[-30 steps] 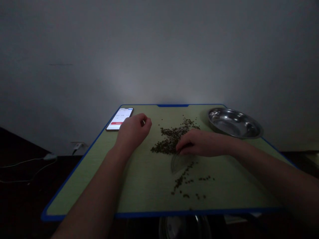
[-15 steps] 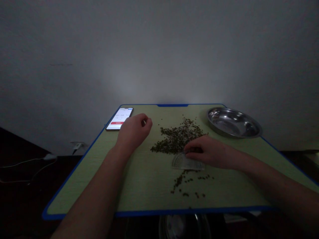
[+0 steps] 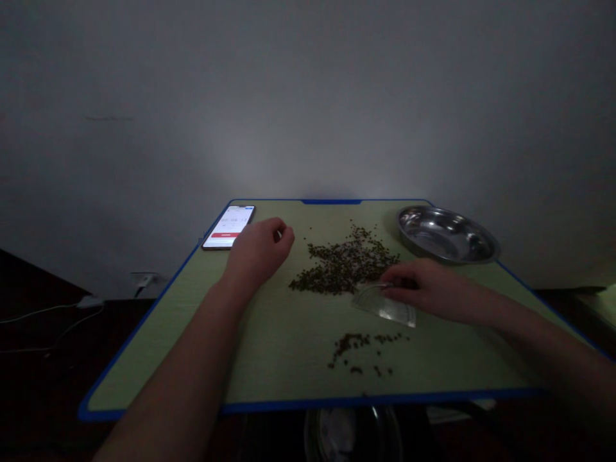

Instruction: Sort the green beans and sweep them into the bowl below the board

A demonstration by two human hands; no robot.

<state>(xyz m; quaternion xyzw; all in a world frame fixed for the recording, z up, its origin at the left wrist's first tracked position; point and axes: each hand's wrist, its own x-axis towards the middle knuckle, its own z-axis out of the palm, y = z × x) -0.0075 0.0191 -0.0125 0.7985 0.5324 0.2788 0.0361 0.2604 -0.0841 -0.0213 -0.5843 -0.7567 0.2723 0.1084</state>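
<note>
Between the thumb and fingers of my right hand (image 3: 418, 285) is a clear plastic protractor (image 3: 385, 304), held tilted at the near right side of a heap of small dark beans or seeds (image 3: 344, 263). A smaller scatter of the same dark grains (image 3: 356, 343) lies closer to the table's front edge. My left hand (image 3: 262, 247) rests on the table left of the heap, its fingers curled closed. Whether anything is inside those fingers is hidden.
A phone (image 3: 226, 228) with a lit screen lies at the back left, partly behind my left hand. On the back right stands a shiny steel bowl (image 3: 445, 237). The pale green table (image 3: 269, 366) has a blue rim. Below its front edge shows another metal pot (image 3: 353, 433).
My right hand has moved right with the protractor, which now tilts and no longer lies just above the near scatter. My left hand stays in place.
</note>
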